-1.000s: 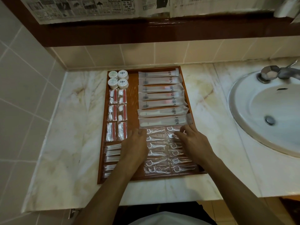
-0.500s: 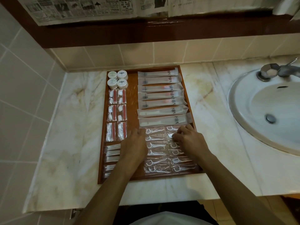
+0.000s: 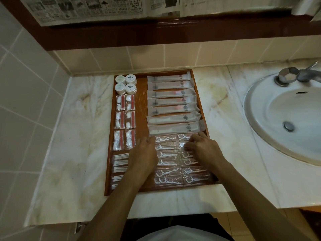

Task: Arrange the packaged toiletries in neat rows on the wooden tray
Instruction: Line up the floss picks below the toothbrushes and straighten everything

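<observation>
A wooden tray (image 3: 142,108) lies on the marble counter, filled with wrapped toiletries. Long toothbrush packets (image 3: 172,103) lie stacked in a column at the upper right. Several floss pick packets (image 3: 167,161) form two columns below them. My left hand (image 3: 144,153) rests on the tray just left of the floss columns, fingers curled. My right hand (image 3: 203,149) lies on the right floss column, fingertips touching a packet near its top. Small round jars (image 3: 126,84), cotton kits (image 3: 125,117) and cotton swab packets (image 3: 119,164) fill the left column.
A white sink (image 3: 286,122) with a metal tap (image 3: 293,76) sits to the right. Tiled walls bound the counter at left and back. A dark wooden mirror frame with newspaper taped above runs along the back. The counter's front edge lies just below the tray.
My right hand has shifted slightly left over the upper floss packets. My left hand has stayed where it was.
</observation>
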